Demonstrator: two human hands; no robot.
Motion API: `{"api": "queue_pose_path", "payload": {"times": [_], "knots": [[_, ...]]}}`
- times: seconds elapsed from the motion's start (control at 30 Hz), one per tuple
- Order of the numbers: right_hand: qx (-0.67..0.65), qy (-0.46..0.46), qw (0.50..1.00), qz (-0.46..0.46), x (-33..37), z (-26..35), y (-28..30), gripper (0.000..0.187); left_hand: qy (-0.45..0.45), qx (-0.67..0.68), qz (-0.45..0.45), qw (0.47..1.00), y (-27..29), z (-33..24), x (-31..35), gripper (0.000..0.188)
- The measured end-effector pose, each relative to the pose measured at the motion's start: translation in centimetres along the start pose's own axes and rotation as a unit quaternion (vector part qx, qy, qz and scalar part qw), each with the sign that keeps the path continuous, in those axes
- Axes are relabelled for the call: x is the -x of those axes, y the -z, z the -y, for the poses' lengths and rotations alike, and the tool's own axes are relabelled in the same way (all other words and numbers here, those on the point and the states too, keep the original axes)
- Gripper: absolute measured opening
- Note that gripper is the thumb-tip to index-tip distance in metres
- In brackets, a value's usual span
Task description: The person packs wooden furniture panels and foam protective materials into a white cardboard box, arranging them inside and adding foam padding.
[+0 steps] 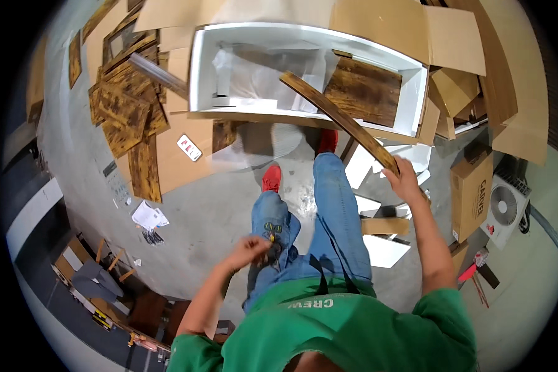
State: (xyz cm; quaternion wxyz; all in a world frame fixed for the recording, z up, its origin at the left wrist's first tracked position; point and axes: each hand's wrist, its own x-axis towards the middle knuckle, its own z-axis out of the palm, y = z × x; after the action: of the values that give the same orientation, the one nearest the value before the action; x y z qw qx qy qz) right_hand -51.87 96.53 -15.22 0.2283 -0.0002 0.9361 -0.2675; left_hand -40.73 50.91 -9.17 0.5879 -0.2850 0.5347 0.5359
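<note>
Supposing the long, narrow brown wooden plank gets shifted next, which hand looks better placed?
Probably the right hand: it grips the long, narrow brown wooden plank near its lower end. The left hand is well apart from it, over the left leg in blue jeans.

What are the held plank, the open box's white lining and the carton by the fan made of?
Plank: wood or wood-look board, low sheen; brown with dark streaks, possibly printed.
White lining: probably foam, matte; thick, pale, even walls.
Carton: likely cardboard, matte; brown printed faces, folded edges.
</note>
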Motion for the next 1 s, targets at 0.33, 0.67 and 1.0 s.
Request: {"api": "queue_pose_path", "payload": {"times": [0.33,0.67,1.0], "knots": [[0.058,0.138,0.988,-0.026,-23.2,-10.8,-8.1,0.046,-0.352,-0.530,-0.225,0.738,7.5,-19.2,-36.9,0.025],[0.060,0.245,0.965,-0.073,-35.6,-15.6,-12.1,0.043,-0.297,-0.685,-0.342,0.570,15.0,-25.4,-52.8,0.053],[0.119,0.192,0.970,-0.088,-44.9,-21.4,-14.7,0.050,-0.336,-0.699,-0.347,0.527,18.6,-26.4,-54.6,0.092]]}}
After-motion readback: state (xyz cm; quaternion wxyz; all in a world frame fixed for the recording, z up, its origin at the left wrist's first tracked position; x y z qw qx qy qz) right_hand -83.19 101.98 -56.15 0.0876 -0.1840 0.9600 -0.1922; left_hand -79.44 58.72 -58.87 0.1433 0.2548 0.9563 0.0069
